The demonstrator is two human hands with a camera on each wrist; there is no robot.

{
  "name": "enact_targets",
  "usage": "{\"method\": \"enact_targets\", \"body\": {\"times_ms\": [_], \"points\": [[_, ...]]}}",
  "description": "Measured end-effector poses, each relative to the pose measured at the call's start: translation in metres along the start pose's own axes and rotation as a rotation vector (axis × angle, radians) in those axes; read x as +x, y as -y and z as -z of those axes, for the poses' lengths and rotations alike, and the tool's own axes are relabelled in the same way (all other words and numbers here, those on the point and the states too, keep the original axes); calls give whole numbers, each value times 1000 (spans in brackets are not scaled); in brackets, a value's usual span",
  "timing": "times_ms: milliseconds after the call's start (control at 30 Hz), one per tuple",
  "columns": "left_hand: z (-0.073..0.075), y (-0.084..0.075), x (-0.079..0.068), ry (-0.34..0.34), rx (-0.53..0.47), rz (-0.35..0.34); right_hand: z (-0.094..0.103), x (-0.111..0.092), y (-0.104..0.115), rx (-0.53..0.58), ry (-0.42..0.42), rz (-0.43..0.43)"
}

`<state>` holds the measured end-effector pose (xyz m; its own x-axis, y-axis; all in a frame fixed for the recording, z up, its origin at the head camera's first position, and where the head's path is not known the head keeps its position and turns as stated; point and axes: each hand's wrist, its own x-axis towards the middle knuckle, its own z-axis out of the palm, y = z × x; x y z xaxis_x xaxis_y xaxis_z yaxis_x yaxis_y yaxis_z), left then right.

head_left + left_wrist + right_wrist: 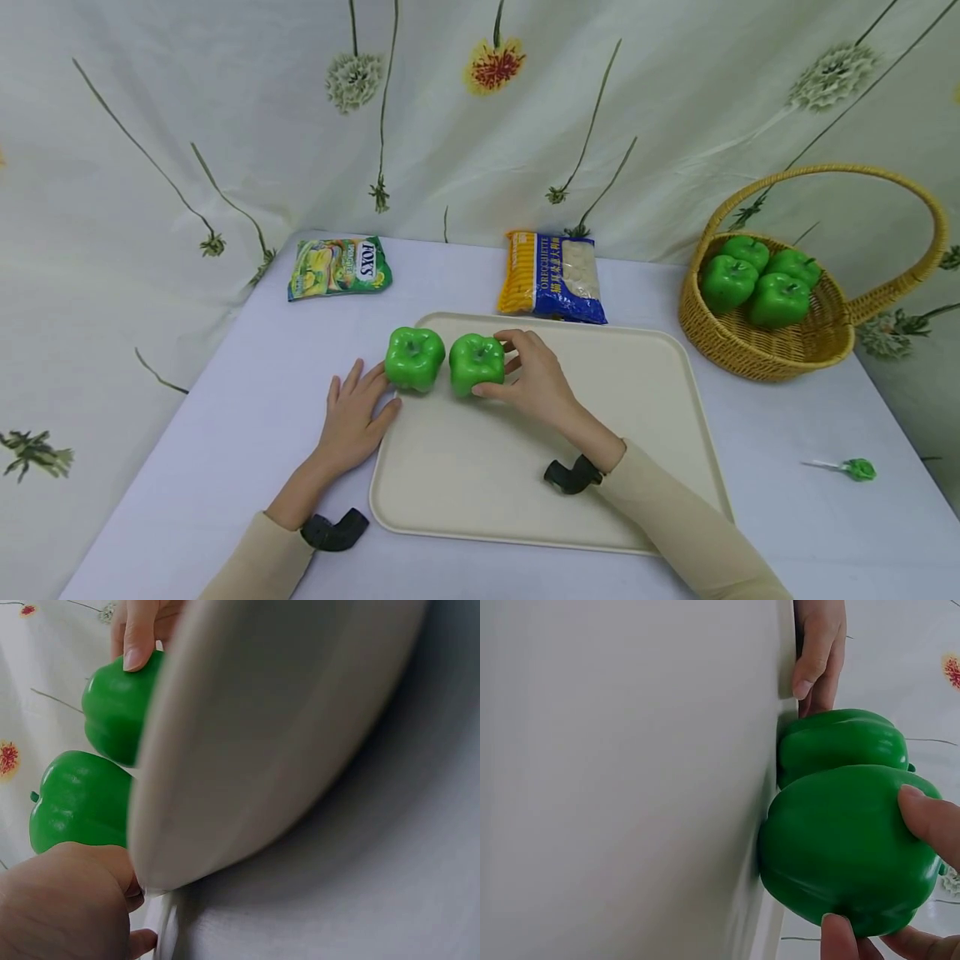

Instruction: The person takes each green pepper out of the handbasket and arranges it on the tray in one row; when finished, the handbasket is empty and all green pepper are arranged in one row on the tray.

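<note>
Two green bell peppers sit side by side in the far left corner of the cream tray. My right hand holds the right-hand pepper from its right side, thumb at the front and fingers behind. In the right wrist view its fingertips press on the held pepper. My left hand lies at the tray's left edge with fingers spread. Its fingertips are right at the left-hand pepper, and its thumb is at the tray rim.
A wicker basket with several green bell peppers stands at the back right. Behind the tray lie an orecchiette pasta bag and a green Fox's candy bag. A green lollipop lies to the right of the tray.
</note>
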<state>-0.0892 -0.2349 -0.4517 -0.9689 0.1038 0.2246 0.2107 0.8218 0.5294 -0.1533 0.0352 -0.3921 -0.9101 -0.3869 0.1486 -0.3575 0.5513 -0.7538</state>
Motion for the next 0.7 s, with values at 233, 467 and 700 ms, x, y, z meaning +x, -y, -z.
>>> {"method": "enact_targets", "body": {"times_ms": [233,467,700], "points": [[0,0,0,9,-5,5,-2,-1,0,57,-13,-11],[-1,2,1,26,-1,15,-4,-1,0,59,-6,-6],[-1,2,0,21,-3,9,-5,-1,-2,76,8,9]]}}
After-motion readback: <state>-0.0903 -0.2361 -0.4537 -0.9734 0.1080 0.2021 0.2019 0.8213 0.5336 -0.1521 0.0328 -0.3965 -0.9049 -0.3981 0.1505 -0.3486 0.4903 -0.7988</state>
